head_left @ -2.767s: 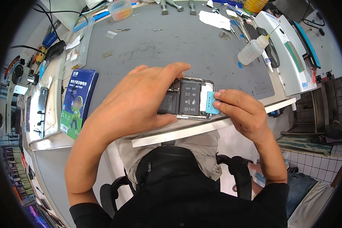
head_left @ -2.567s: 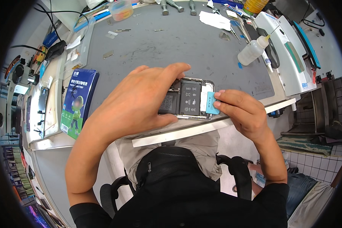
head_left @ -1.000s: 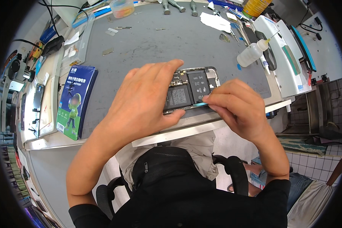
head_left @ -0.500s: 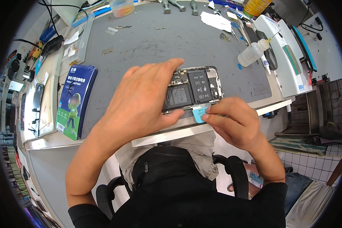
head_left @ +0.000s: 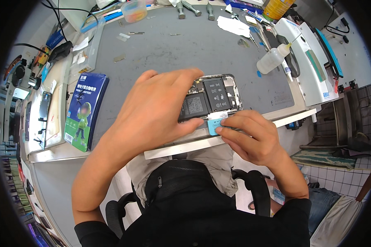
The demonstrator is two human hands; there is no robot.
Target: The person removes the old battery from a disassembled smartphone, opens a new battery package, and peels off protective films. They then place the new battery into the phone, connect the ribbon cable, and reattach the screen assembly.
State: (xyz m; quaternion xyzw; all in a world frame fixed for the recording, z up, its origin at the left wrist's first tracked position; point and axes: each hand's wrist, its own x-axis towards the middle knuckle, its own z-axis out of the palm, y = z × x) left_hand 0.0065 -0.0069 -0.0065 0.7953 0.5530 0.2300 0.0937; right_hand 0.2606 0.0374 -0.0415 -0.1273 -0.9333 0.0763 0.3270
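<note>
An opened phone (head_left: 212, 99) lies face-down on the grey mat (head_left: 173, 53), near the mat's front edge, its back cover off so the dark battery and circuit parts show. The left hand (head_left: 152, 113) lies flat over the phone's left half, fingers spread and pressing down, which looks meant to keep the phone from sliding; it grips nothing. The right hand (head_left: 251, 138) sits just in front of the phone at its lower right corner, its thumb and fingers pinched together on a small blue plastic card (head_left: 213, 124) whose edge meets the phone's bottom rim, apparently as a prying wedge. Left of the phone, well apart, lies one blue box (head_left: 84, 111) with a green cartoon figure on it. Right of the phone and farther back, one clear squeeze bottle (head_left: 272, 57) with a thin nozzle lies tilted at the mat's edge, beside one white machine (head_left: 313, 61). Behind the phone, at the mat's far edge, stands one small plastic cup (head_left: 134, 10) with orange contents, and one white cloth (head_left: 233, 25) lies near it. Counted: one phone, one card, two hands at work.
</note>
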